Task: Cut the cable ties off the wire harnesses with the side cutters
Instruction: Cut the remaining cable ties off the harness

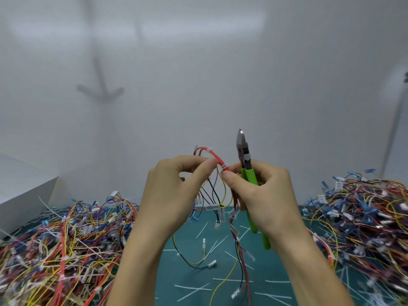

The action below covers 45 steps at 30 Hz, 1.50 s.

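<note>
White tie offcuts (192,288) strewn on the bench (189,268) below the hands suggest cutting is well underway. Yet a left heap (55,250) and a right heap (364,217) of harnesses flank them (which is finished, I cannot tell). Between the hands hangs one wire harness (215,154). The left hand (174,195) pinches its red loop. The right hand (267,195) pinches beside an uncut cable tie (224,167), its other fingers curled round the side cutters (248,171), tip upward, jaws together.

We see side cutters (245,154) with dull grey metal head, glossy green plastic grips; matt teal mat (194,274); smooth plastic-insulated wire harness (217,157).
</note>
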Each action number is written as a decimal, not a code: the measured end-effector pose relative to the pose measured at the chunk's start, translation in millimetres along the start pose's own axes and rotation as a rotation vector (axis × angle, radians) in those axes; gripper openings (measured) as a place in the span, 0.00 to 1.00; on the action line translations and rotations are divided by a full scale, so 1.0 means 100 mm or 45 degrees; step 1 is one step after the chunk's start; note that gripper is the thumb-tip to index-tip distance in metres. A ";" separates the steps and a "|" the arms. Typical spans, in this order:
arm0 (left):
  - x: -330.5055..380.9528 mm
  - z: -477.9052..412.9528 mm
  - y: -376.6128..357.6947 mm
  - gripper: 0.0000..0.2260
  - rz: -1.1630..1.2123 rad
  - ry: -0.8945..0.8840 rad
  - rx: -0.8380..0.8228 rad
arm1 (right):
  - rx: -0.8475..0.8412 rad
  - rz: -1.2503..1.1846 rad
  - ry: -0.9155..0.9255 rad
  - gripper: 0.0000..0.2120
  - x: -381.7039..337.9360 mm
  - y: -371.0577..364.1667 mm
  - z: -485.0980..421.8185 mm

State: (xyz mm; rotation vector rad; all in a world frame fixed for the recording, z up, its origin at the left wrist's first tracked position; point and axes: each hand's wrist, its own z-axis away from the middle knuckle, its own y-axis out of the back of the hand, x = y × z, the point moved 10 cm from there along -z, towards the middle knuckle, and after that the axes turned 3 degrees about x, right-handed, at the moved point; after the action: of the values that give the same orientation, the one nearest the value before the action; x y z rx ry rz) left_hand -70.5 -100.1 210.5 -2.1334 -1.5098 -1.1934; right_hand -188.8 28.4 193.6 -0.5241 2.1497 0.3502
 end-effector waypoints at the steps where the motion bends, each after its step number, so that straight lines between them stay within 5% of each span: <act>1: 0.02 0.01 0.00 0.09 -0.021 -0.017 0.003 | 0.013 -0.008 0.001 0.03 0.00 0.01 0.00; 11: -0.11 -0.03 -0.02 0.02 0.256 0.063 -0.048 | -0.212 -0.088 -0.033 0.06 -0.05 -0.24 0.09; 15: -0.16 -0.05 0.01 0.04 0.285 0.070 -0.055 | -0.314 0.167 -0.058 0.28 0.01 -0.26 0.08; 18: -0.15 -0.05 0.00 0.04 0.298 0.061 -0.069 | -0.406 0.394 -0.097 0.36 0.10 -0.26 0.09; 28: -0.11 -0.04 0.00 0.04 0.284 0.049 -0.103 | -0.512 0.278 -0.144 0.26 0.20 -0.31 0.10; 45: -0.06 -0.02 -0.07 0.04 0.253 0.047 -0.181 | -0.474 0.360 -0.015 0.32 0.11 -0.28 0.07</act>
State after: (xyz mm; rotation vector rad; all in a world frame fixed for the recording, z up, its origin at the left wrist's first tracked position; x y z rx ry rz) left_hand -78.0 -102.6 205.4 -2.2757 -1.1974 -1.2943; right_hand -176.3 4.4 178.6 -0.4189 2.1579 0.9195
